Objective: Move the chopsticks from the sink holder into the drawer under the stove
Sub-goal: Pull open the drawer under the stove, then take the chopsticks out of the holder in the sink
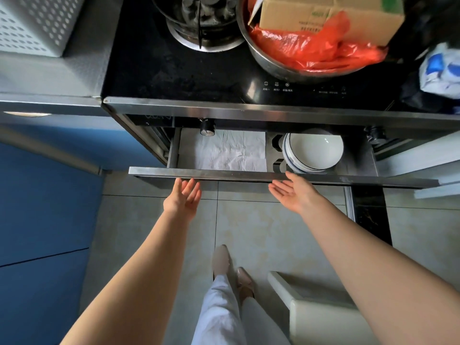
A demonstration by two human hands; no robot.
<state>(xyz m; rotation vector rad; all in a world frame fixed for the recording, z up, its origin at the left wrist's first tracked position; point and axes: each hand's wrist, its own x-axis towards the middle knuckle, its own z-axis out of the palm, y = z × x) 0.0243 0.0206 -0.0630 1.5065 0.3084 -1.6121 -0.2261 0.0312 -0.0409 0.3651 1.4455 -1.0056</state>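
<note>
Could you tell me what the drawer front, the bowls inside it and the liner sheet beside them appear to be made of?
Drawer front: brushed metal, probably stainless steel, judging by its grey streaky sheen.
Bowls: glazed ceramic, most likely; glossy white with blue rim lines.
Liner sheet: paper or thin cloth, I cannot tell which; matte white, creased.

Cardboard box (331, 18), red bag (311, 48) in steel basin (278, 68).

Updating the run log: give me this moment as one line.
drawer open | left hand open, empty | right hand open, empty | chopsticks not visible | bowls inside
</note>
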